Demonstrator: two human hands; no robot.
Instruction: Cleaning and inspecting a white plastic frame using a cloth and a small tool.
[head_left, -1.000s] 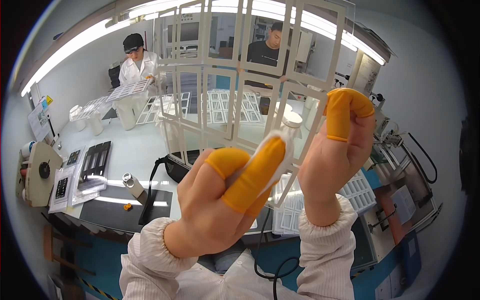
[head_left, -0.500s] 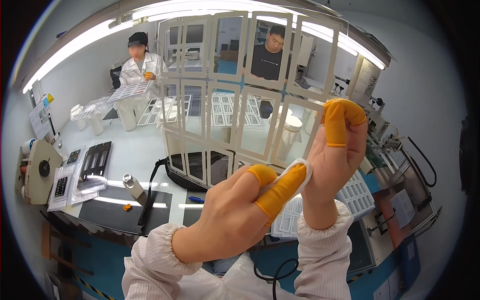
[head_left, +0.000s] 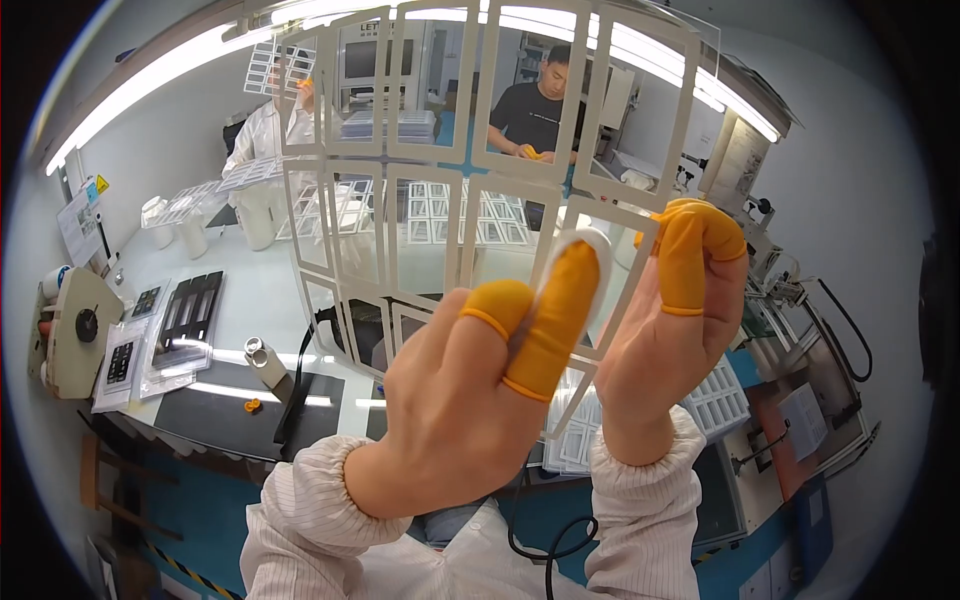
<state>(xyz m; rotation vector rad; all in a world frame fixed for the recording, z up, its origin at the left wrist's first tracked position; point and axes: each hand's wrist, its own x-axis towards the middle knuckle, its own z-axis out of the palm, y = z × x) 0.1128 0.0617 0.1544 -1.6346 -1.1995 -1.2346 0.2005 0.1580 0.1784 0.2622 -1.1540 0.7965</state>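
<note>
A clear sheet printed with rows of pale grey rectangular frames (head_left: 530,168) is held up in front of me. My right hand (head_left: 685,290) grips its right edge between thumb and fingers, which wear yellow finger cots. My left hand (head_left: 470,385), also in yellow finger cots, is closed on a small white wiping cloth (head_left: 602,262) drawn over its extended fingertip. That covered fingertip lies over a frame in the sheet's right part, seemingly against its surface. The left hand hides part of the sheet's lower rows.
On the table stand a small white bottle (head_left: 265,362) and an orange cap (head_left: 252,405), with black strips (head_left: 190,320) to the left. Stacked framed sheets (head_left: 715,392) lie at right. Across the table are two co-workers, one holding up a similar sheet (head_left: 278,68).
My left hand has raised the cloth from the sheet's lower edge onto a frame. The sheet has shifted left and nearer. The far-left co-worker has lifted a framed sheet.
</note>
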